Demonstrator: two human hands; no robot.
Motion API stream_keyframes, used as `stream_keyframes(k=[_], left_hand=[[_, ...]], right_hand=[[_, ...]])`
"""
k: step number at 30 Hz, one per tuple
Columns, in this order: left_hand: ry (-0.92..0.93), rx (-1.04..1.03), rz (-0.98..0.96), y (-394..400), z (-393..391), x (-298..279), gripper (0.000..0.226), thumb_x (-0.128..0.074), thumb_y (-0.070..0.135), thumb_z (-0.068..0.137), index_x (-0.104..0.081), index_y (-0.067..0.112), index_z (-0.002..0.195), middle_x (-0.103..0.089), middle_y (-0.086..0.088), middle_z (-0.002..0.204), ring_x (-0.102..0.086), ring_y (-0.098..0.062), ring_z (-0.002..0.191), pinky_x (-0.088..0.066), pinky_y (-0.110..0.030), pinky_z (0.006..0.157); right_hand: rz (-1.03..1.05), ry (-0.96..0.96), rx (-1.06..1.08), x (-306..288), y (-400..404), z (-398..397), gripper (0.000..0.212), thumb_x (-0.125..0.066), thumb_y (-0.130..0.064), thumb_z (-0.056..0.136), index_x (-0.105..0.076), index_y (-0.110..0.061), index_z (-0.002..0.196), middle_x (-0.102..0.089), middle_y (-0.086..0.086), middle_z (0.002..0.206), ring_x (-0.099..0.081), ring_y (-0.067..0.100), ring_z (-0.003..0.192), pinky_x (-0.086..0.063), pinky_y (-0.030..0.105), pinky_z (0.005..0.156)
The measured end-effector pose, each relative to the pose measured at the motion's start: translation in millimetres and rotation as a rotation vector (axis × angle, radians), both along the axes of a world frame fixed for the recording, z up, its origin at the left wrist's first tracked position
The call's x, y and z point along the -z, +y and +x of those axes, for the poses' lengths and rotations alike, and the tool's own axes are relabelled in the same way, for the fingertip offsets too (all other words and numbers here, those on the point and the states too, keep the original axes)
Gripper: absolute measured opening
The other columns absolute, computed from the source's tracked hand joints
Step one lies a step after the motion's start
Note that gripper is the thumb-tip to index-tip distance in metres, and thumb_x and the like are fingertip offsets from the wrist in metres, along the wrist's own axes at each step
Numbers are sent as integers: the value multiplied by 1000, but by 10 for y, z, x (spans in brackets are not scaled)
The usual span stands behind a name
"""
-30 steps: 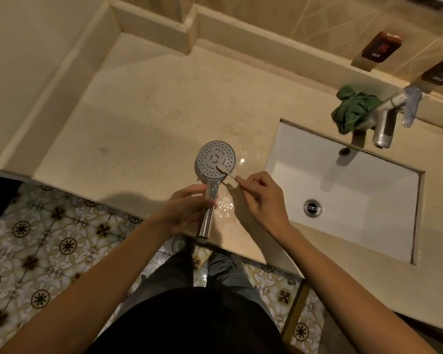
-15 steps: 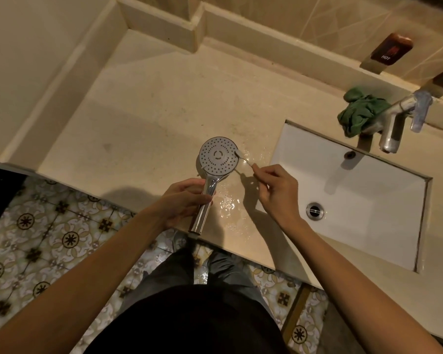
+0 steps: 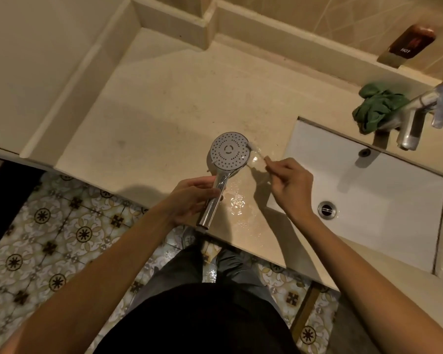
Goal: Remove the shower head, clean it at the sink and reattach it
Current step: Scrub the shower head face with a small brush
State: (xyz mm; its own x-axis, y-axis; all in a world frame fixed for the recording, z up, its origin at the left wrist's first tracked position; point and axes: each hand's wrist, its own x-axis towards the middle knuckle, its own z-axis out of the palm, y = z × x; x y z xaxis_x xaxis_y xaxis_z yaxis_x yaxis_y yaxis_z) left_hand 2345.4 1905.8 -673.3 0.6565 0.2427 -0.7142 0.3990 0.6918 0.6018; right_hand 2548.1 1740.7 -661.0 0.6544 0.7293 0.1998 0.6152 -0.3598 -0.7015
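Observation:
A chrome shower head (image 3: pixel 229 150) is held face up over the beige counter (image 3: pixel 164 103), its round nozzle plate toward me. My left hand (image 3: pixel 192 198) is closed around its handle. My right hand (image 3: pixel 290 183) pinches a small toothbrush (image 3: pixel 257 152), whose bristle end touches the right rim of the nozzle plate. The white sink basin (image 3: pixel 384 200) lies to the right, with the drain (image 3: pixel 327 210) near my right wrist.
Water is puddled on the counter (image 3: pixel 237 200) below the shower head. A green cloth (image 3: pixel 376 108) lies beside the chrome tap (image 3: pixel 414 123) behind the basin. A brown "HOT" control (image 3: pixel 411 42) is on the wall. Patterned floor tiles (image 3: pixel 49 241) lie below.
The brush tip has moved from the lower middle of the nozzle plate out to its right rim. The shower head has tilted slightly, handle pointing lower left.

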Motion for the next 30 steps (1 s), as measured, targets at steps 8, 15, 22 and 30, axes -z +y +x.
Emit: stream_keyframes(k=[8, 15, 22, 30], left_hand=[[33, -1, 27, 71, -3, 44, 44, -76, 9, 76, -73, 11, 119, -76, -10, 106, -76, -20, 92, -60, -28, 72], [73, 23, 35, 40, 37, 1, 32, -73, 2, 79, -77, 19, 106, -80, -5, 99, -77, -17, 88, -61, -26, 68], [82, 9, 24, -9, -42, 29, 39, -74, 2, 79, -74, 22, 112, -80, 2, 101, -77, -12, 90, -61, -24, 69], [73, 3, 39, 24, -46, -24, 42, -72, 1, 82, -71, 17, 121, -78, -2, 108, -76, -15, 94, -60, -24, 71]], right_hand=[[-41, 33, -77, -3, -40, -192, 29, -69, 6, 89, -77, -4, 116, -74, 12, 89, -68, 25, 73, -54, 22, 69], [-29, 97, -49, -3, 1, -373, 22, -70, -1, 92, -78, -3, 112, -72, 10, 87, -63, 16, 73, -51, 20, 69], [-94, 146, -61, 33, -7, -412, 18, -69, -3, 95, -79, -4, 109, -71, 9, 87, -64, 22, 72, -49, 29, 64], [-121, 75, -105, 32, 2, -329, 21, -70, -1, 94, -79, -6, 112, -70, 10, 84, -63, 23, 67, -49, 31, 59]])
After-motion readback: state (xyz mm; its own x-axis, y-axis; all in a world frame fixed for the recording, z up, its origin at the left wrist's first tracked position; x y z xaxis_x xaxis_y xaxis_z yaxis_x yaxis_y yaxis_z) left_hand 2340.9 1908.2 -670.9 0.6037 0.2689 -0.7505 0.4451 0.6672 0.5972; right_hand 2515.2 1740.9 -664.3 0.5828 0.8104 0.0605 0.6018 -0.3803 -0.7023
